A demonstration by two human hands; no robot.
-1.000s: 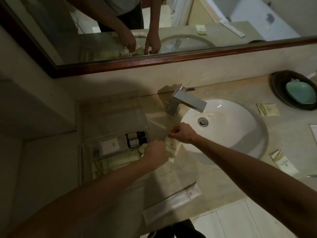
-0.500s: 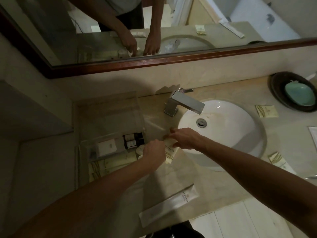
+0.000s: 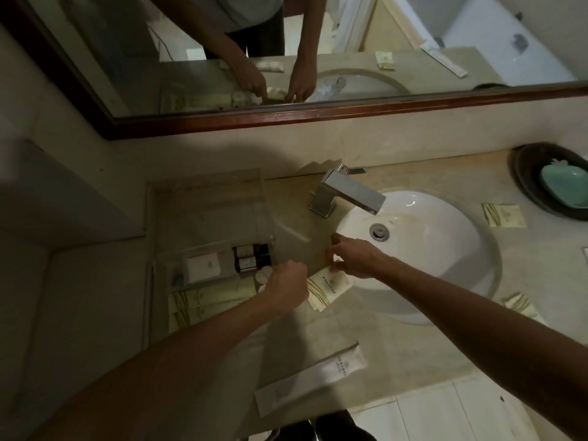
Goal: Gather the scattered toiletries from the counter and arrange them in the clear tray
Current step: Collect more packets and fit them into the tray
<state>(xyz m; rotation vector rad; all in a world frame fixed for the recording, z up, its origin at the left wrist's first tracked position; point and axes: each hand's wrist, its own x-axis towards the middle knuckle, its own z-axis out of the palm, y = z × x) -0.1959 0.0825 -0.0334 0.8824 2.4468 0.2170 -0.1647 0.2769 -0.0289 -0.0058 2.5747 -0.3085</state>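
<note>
1. Since the cream packet (image 3: 327, 286) lies on the counter (image 3: 413, 345) at the sink's (image 3: 445, 249) rim, beside the clear tray (image 3: 203, 192), it could slide into the basin if I fumble.
2. My right hand (image 3: 353, 259) pinches its top edge; my left hand (image 3: 286, 286) looks curled at its other end, though whether it's actually gripping, can't tell.
3. A second ago the packet stood upright; now it's flat.

A white oval sink (image 3: 423, 249) sits in the counter. Behind its left rim stands a square chrome faucet (image 3: 345, 194). Well right of the sink, a dark round dish (image 3: 529, 183) holds a pale green soap dish (image 3: 564, 186). Above the sink hangs a wood-framed mirror (image 3: 318, 117).
</note>
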